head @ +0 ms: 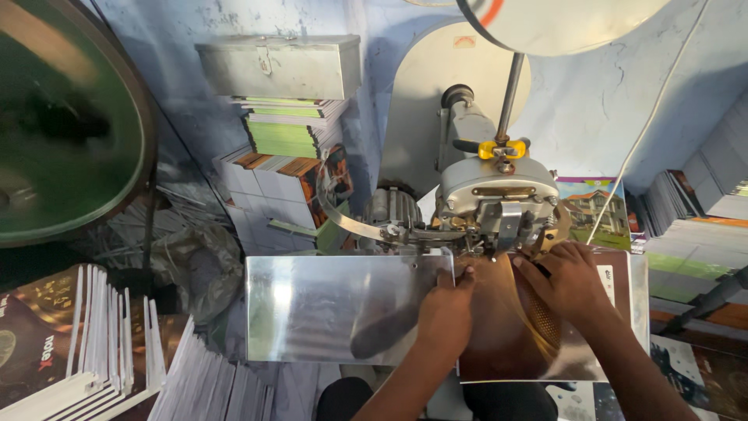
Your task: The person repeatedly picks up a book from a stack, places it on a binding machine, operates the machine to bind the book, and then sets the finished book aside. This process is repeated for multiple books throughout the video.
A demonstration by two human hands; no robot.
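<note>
A brown glossy booklet cover lies on the shiny metal machine table, under the grey stitching head. My left hand presses flat on the booklet's left edge, fingers together. On the booklet's upper right part, just below the head, my right hand rests with fingers spread. Both hands hold the booklet down against the table.
A large green flywheel fills the upper left. Stacks of booklets stand at the lower left, behind the table under a grey metal box, and at the right. A metal band curves into the head.
</note>
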